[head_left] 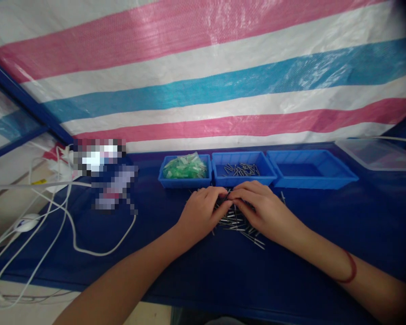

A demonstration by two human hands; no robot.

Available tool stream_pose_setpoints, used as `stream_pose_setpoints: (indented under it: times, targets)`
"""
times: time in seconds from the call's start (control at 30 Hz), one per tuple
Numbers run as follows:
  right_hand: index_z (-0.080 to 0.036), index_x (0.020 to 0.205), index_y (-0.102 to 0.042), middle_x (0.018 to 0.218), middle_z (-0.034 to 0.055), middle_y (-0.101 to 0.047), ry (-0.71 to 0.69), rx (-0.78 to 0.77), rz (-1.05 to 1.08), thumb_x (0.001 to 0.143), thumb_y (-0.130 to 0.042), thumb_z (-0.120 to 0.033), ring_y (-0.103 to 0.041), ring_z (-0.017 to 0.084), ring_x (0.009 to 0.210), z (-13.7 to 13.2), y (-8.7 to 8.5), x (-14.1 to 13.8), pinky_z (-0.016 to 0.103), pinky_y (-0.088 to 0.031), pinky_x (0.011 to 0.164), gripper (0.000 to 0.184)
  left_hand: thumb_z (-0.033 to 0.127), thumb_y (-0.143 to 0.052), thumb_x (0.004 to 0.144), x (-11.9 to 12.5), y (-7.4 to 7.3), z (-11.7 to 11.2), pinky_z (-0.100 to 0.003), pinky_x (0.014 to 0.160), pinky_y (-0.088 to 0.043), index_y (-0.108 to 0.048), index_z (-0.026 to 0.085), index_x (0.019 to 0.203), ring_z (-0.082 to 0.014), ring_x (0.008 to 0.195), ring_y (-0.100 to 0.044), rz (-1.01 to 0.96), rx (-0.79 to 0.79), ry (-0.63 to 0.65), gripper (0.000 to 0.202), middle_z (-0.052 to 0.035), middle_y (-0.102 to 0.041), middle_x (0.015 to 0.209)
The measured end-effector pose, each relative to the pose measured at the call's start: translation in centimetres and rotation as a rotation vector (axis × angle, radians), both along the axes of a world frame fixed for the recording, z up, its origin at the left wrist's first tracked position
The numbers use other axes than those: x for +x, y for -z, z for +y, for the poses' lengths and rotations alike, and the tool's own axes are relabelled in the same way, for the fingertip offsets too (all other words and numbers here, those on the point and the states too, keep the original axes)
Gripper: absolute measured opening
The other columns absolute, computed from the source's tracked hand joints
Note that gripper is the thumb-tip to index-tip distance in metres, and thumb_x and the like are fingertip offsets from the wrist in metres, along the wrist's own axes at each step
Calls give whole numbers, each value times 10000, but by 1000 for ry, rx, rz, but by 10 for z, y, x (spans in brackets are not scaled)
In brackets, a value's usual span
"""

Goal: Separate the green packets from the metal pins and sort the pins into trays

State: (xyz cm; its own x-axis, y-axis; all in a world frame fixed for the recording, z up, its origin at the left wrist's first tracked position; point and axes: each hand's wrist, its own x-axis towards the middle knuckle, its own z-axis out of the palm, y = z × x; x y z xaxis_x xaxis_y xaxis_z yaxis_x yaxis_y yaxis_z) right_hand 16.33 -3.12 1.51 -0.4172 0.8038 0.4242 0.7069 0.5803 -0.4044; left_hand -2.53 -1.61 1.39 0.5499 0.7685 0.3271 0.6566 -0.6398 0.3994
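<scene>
A loose pile of thin metal pins [235, 222], rivet-like in shape, lies on the dark blue table top. My left hand [201, 208] curls over the pile's left side, its thumb and forefinger bent inward. From the right, my right hand [262, 205] reaches over the same pile with fingers drawn together. The fingertips of both hands meet above the pins, and what they grip is too small and hidden to make out. Just behind the hands, a blue bin [245, 179] contains more of these pins.
Left of that bin stands a blue bin [184, 183] with green plastic bags [186, 167]. Another blue bin [311, 180] is on the right. White cables [71, 225] loop over the table's left side near blurred items. Behind hangs a striped plastic sheet [203, 95].
</scene>
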Motion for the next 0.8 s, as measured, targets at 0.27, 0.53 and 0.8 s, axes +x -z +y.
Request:
stream_pose_setpoints:
  times: [0.27,0.53,0.8]
  targets:
    - [-221,951,-656,938,54,-687,6,-72,348,887,-535,-232,-632,195,894,-4,0,-4,353,-516,800,137,301,-450,962,-1,-1,2,-294,815,-475,-636,180,1051,-174,942,-617,-84,-54,96,240,-60,-666,1040]
    - [-208,882,-638,793,30,-654,70,-163,516,864,-593,-337,-591,162,710,-8,-4,-9,302,-491,643,137,307,-501,938,2,-4,-1,-268,787,-493,-665,172,911,-162,882,-623,-283,-163,87,214,-53,-672,934]
    - [-223,876,-637,854,43,-652,3,-75,443,882,-556,-245,-601,174,773,-7,-4,-6,315,-485,669,84,319,-530,918,1,-5,0,-268,751,-488,-663,176,902,-160,848,-614,-241,-165,72,196,-52,-660,932]
